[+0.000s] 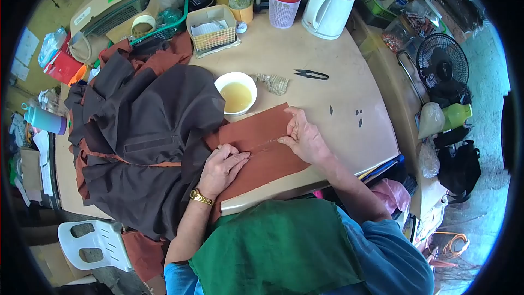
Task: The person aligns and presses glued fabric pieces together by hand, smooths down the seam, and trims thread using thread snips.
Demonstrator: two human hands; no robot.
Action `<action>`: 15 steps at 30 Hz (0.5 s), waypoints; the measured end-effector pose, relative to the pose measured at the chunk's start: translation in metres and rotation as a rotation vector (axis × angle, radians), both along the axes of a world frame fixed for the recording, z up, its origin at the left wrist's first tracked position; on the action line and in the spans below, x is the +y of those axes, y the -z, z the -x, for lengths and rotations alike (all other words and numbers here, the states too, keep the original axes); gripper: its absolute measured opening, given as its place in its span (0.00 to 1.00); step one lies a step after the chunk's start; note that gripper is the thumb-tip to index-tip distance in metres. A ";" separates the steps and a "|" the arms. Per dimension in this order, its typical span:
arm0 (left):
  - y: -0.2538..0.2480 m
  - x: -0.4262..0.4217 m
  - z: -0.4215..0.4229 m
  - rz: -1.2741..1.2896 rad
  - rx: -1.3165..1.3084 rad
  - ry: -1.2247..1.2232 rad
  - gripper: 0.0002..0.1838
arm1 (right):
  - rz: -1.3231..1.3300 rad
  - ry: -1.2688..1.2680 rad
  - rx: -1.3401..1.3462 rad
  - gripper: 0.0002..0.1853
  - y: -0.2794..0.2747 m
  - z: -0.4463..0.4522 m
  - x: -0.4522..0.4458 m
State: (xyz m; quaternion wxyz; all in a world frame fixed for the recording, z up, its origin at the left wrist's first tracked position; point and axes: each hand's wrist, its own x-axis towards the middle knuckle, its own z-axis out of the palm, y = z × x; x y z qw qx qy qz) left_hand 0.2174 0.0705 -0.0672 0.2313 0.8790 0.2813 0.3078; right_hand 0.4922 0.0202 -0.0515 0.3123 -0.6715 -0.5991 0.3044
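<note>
One rust cloth (pixel 256 125): left grip (pixel 222 168), eight o'clock, pressed narrow on it; right grip (pixel 304 137), two o'clock, spread wider.

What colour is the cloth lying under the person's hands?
The cloth is a rusty reddish-brown; it shows in the head view, the only one here.

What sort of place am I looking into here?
Probably a small sewing or tailoring workroom, perhaps in a home. The signs are the rust-brown cloth with a line along it, the big heap of dark fabric beside it, and the thread snips.
</note>
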 end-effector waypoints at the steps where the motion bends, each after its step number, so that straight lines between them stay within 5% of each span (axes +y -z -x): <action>1: 0.000 -0.001 0.000 -0.036 0.008 -0.003 0.11 | 0.000 0.009 0.002 0.42 0.000 0.001 0.000; 15: 0.001 -0.006 0.003 -0.111 0.061 0.019 0.15 | 0.167 0.058 -0.234 0.51 -0.018 0.027 0.007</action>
